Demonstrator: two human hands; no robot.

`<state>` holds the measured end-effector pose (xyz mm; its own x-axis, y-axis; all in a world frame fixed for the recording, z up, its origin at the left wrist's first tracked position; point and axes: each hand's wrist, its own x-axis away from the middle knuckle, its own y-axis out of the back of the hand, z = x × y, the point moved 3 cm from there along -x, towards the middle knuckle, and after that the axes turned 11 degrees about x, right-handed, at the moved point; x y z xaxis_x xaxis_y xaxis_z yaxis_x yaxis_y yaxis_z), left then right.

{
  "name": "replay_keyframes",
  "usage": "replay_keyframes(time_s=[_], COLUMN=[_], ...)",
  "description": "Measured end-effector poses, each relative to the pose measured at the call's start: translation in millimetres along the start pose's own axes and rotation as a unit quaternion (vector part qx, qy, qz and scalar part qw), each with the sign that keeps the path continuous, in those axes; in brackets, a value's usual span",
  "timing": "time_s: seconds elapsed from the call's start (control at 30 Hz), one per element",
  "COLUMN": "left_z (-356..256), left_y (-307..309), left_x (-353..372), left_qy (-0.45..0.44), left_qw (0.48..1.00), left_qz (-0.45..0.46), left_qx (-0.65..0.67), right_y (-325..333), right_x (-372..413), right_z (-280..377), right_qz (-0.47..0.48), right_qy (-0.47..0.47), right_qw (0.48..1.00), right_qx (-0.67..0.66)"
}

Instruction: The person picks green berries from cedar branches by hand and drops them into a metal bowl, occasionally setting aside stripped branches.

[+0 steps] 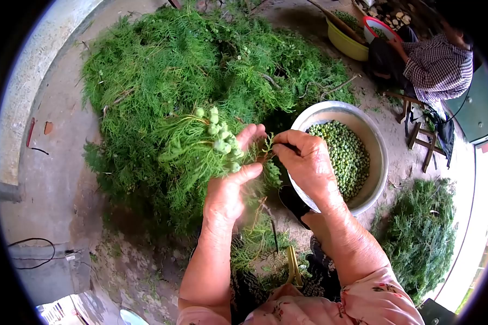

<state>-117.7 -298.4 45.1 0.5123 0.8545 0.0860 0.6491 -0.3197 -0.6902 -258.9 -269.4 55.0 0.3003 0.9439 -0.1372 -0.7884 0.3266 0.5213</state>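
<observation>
My left hand (226, 194) cradles a leafy evergreen sprig (185, 142), its thumb on the near side and its fingers behind. Pale green, knobbly cones (218, 130) cluster on the sprig beside that hand. My right hand (312, 162) is closed in a pinch on a thin green end of the sprig, just right of the left fingers. Under the right wrist and beyond it stands a metal basin (378, 162), partly filled with small green cones (341, 157). The right forearm hides some of the basin's near rim.
A large heap of cut evergreen branches (162, 65) covers the ground ahead and left. A smaller pile (420, 238) lies at right. At the top right, a person (436, 65) sits by a yellow tub (347, 47) and a red-rimmed basin (370, 24). A wooden stool (422, 140) stands behind them.
</observation>
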Motion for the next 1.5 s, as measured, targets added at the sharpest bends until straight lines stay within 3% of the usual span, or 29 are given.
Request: replay_keyframes(time_s=[0.13, 0.27, 0.37, 0.5, 0.53, 0.63, 0.7, 0.77, 0.87, 0.97, 1.1, 1.23, 1.3, 1.5], left_z=[-4, -8, -9, -9, -11, -14, -15, -15, -15, -13, -14, -8, -8, 5], left_y=[-1, -1, 0, -4, -5, 2, 11, 13, 9, 10, 7, 5, 1, 0], left_x=[-1, -3, -3, 0, 1, 0, -1, -3, -1, -1, -2, 6, 8, 9], left_qy=[-0.053, -0.080, -0.071, -0.060, -0.065, -0.093, -0.122, -0.119, -0.100, -0.091, -0.058, 0.028, -0.038, -0.129], left_qw=[0.996, 0.991, 0.993, 0.993, 0.994, 0.993, 0.989, 0.989, 0.990, 0.992, 0.994, 0.988, 0.986, 0.973], left_qz=[0.010, 0.010, 0.007, 0.007, 0.001, -0.017, -0.024, -0.003, 0.003, 0.000, 0.001, -0.148, -0.139, -0.189], left_qx=[0.069, 0.111, 0.097, 0.104, 0.088, 0.074, 0.077, 0.082, 0.094, 0.093, 0.090, -0.020, -0.079, -0.036], right_y=[-3, -6, -3, -4, -12, -21, -20, -25, -25, -26, -40, -39, -39, -37], right_x=[2, 4, 2, 1, 5, 16, 20, 22, 22, 22, 32, 33, 31, 30], right_z=[6, 6, 3, 23, 21, 20, 25, 19, 22, 26, 13, 15, 3, 10], right_qz=[0.128, 0.109, -0.046, -0.050, 0.020, 0.127, 0.133, 0.158, 0.254, 0.264, 0.165, 0.036, 0.007, -0.102], right_qy=[0.024, 0.023, 0.053, 0.205, 0.177, 0.144, 0.197, 0.148, -0.013, -0.044, -0.054, -0.073, -0.090, 0.054], right_qw=[0.990, 0.993, 0.998, 0.977, 0.984, 0.980, 0.970, 0.976, 0.961, 0.957, 0.975, 0.983, 0.987, 0.993], right_qx=[0.060, 0.032, 0.009, 0.039, 0.000, 0.056, 0.047, 0.021, -0.112, -0.111, -0.141, -0.162, -0.132, 0.011])
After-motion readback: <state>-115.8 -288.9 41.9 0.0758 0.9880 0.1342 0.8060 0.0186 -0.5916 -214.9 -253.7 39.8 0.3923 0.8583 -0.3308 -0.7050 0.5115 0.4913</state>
